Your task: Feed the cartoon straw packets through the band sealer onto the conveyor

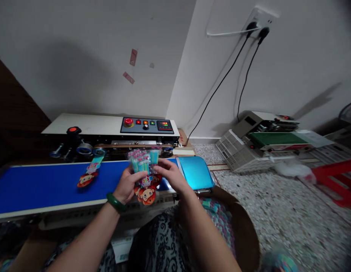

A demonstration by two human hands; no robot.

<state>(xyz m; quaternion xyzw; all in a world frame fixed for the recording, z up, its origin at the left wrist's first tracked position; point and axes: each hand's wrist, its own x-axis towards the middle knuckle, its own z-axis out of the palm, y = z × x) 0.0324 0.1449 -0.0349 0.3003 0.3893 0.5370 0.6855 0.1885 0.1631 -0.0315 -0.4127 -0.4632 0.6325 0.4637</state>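
Observation:
My left hand (128,184), with a green bangle on its wrist, is closed round a bunch of small clear packets (141,164). They have teal striped ends and red-haired cartoon figures, whose heads (148,194) hang below my fingers. My right hand (172,174) has its fingers closed at the right side of the bunch, by a packet's teal end (154,156); the fingertips are partly hidden. Another cartoon packet (90,172) lies on the blue conveyor belt (51,185) to the left, its teal top at the sealing machine's rollers.
Behind the belt stands the band sealing machine (85,122) with a red stop button (128,122) and lit display. A brown bin (247,226) of packets is at my right. Beyond are a white crate (234,153), a green-belted machine (274,139) and a red stool (336,181).

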